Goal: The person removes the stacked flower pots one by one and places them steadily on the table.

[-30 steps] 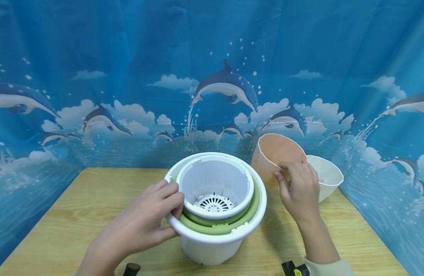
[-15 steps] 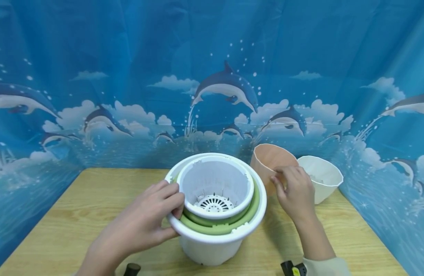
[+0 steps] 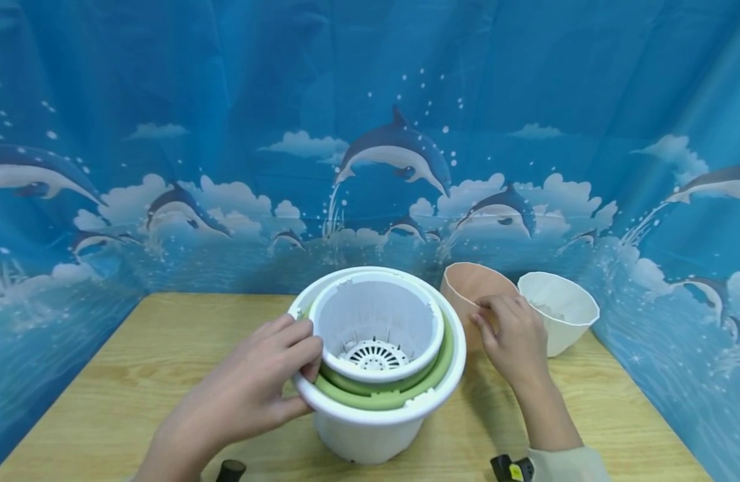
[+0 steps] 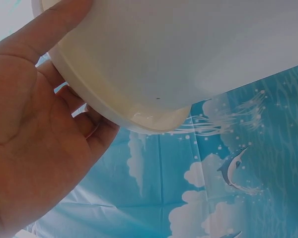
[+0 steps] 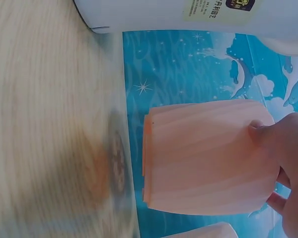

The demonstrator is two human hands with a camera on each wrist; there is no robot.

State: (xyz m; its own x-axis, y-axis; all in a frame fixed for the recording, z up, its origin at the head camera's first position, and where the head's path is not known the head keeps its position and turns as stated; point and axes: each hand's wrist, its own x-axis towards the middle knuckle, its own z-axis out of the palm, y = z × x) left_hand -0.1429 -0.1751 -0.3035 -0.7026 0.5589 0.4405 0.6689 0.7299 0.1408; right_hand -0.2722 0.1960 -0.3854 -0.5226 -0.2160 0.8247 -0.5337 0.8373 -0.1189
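Note:
In the head view a large white flowerpot [image 3: 367, 438] stands mid-table. Nested in it are a green pot [image 3: 385, 400] and, innermost, a smaller white pot [image 3: 376, 309] with a slotted base. My left hand [image 3: 255, 381] grips the large pot's left rim, thumb against the outer wall in the left wrist view. With fingers inside and thumb outside, my right hand [image 3: 517, 341] pinches the near rim of a peach flowerpot [image 3: 471, 284]. In the right wrist view that pot's base looks slightly apart from the tabletop [image 5: 49, 119].
A white faceted pot [image 3: 559, 298] stands right of the peach one, with small clear bits [image 3: 549, 312] inside. A dolphin-print curtain [image 3: 370, 100] rises behind and beside the wooden table [image 3: 165, 335]. A black device [image 3: 511, 468] lies by the right sleeve.
My right hand has lowered the peach pot, which is now less tilted and shows more of the white faceted pot. The left hand and the nested pots have stayed put.

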